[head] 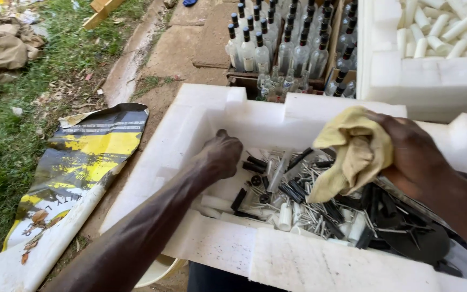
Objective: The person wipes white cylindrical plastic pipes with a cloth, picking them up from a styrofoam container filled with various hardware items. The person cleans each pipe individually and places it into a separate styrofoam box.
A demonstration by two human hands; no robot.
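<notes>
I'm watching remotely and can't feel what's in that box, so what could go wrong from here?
The left hand reaches bare into a white foam box of loose thin metal rods and black parts; the ends may prick or scratch it.

The yellow cloth in the right hand hangs over the pile and could snag.

The clear bottles stand close behind the box; a nudge might topple some.

the cloth [352,148] is pale yellow. the foam box [255,119] is white, its small parts [320,200] black, silver and white. the bottles [293,43] are clear with black caps. the printed sheet [90,157] is yellow, black and white; grass [6,140] green.
</notes>
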